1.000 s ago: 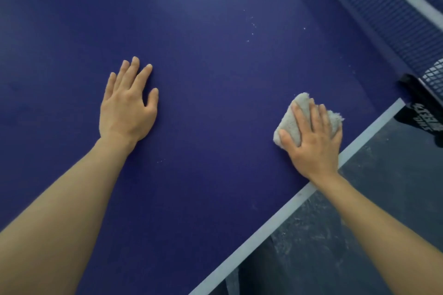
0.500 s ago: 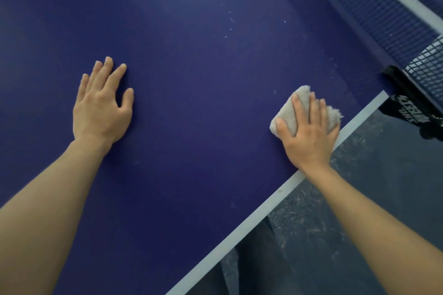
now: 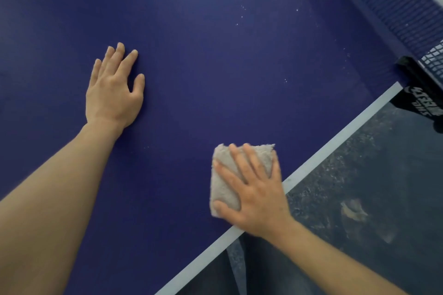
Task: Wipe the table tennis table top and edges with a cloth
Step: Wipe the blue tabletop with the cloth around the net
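Note:
The dark blue table tennis table top (image 3: 215, 67) fills most of the view. Its white edge line (image 3: 335, 143) runs diagonally from lower middle to upper right. A folded grey-white cloth (image 3: 226, 182) lies flat on the blue surface just inside that line. My right hand (image 3: 256, 194) presses down on the cloth with fingers spread over it. My left hand (image 3: 115, 88) rests flat on the table top to the left, fingers together, holding nothing. Small white specks (image 3: 242, 9) dot the surface toward the net.
The dark net (image 3: 393, 5) with its white top band crosses the upper right corner. A black net clamp (image 3: 424, 103) with white lettering grips the table edge there. Beyond the edge lies a dark, speckled floor (image 3: 359, 211).
My right hand has slid the cloth back along the edge line, away from the net and toward me. My left hand stays flat on the table.

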